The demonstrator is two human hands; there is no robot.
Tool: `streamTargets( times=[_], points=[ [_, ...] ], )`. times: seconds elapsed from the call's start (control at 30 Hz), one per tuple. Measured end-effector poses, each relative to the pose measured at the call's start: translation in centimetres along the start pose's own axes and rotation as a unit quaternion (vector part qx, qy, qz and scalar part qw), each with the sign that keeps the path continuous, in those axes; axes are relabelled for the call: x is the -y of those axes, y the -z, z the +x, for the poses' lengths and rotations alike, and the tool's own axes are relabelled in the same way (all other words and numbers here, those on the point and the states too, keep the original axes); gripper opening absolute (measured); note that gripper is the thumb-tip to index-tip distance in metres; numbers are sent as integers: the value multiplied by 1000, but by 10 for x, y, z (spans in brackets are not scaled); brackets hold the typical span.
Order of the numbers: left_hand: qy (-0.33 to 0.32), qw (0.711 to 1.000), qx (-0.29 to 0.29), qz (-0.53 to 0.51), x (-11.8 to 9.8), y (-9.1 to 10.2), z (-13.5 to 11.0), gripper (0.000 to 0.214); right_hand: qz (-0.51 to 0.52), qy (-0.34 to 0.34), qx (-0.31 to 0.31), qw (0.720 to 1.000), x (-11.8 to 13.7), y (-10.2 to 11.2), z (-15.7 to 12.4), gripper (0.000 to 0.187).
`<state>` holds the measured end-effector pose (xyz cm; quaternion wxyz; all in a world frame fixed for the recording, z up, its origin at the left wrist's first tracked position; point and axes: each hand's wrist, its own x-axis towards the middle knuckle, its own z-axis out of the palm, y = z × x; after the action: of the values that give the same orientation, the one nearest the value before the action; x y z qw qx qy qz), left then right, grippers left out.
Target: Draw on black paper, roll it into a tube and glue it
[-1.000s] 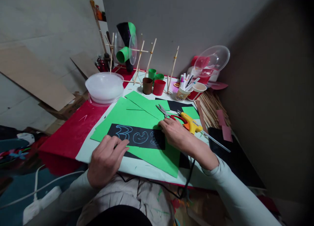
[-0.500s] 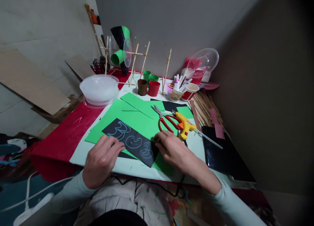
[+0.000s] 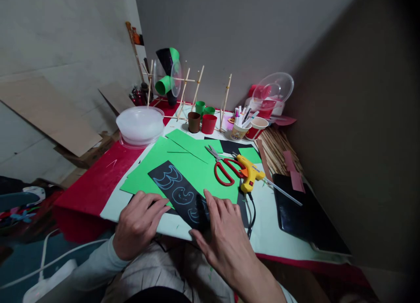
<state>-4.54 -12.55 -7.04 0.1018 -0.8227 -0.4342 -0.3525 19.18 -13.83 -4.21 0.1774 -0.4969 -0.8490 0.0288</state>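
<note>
A strip of black paper (image 3: pixel 166 180) with pale blue curved outlines drawn on it lies aslant over sheets of green paper (image 3: pixel 147 163). My left hand (image 3: pixel 139 222) is closed, its thumb and fingertips pinching at the strip's left edge. Across the strip's near right end, my right hand (image 3: pixel 226 233) grips with the thumb at the lower edge and the fingers at the upper one, hiding part of the drawing. Red-handled scissors (image 3: pixel 224 171) lie with blades apart on the green sheets. Beside them rests a yellow glue gun (image 3: pixel 251 171) with a glue stick in its back.
Paper cups (image 3: pixel 208 124) and thin stick frames (image 3: pixel 197 88) stand at the back. Clear plastic bowls (image 3: pixel 140 123) are stacked at left. A cup of markers (image 3: pixel 240 128) stands before a bundle of sticks (image 3: pixel 275 149). A dark flat tablet-like object (image 3: pixel 305 220) lies at right.
My right hand has moved from the strip's upper right edge to span its near end, fingers now spread wider. The strip has turned a little steeper. The whole view has shifted slightly.
</note>
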Motion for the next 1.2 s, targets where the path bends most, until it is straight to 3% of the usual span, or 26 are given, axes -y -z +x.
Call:
streamTargets(
  times=[0.23,0.37,0.47,0.5,0.53,0.63,0.73,0.83,0.93,1.2],
  points=[
    [4,1000,-18,-21,-1,-2,-5,27,55,-32,-18,998,-5,-9,-12,94],
    [-8,999,-12,-34,2,-6,-5,30,41,-28,-49,998,-12,-24,-16,95],
    [-21,999,-6,-36,5,-6,-3,29,22,-15,-98,995,-20,-41,-19,107],
    [-32,999,-8,-31,6,-5,-2,27,8,52,-86,995,-22,-48,-20,103],
    [-45,999,-12,-24,7,-4,0,26,-14,73,-96,993,-23,-55,-21,95],
    [-78,997,-23,-7,6,-2,6,24,-66,8,-159,985,-18,-75,-24,81],
    [-91,996,-24,9,5,-2,9,23,-61,2,-217,974,-8,-85,-25,72],
    [-104,994,-23,27,3,-1,9,23,-65,35,-271,960,-1,-81,-24,42],
    [-97,995,-18,29,3,-2,6,24,-41,66,-323,943,-1,-71,-23,30],
    [-22,999,25,-33,13,-10,-12,49,3,126,-341,931,4,-50,-9,29]
  ],
)
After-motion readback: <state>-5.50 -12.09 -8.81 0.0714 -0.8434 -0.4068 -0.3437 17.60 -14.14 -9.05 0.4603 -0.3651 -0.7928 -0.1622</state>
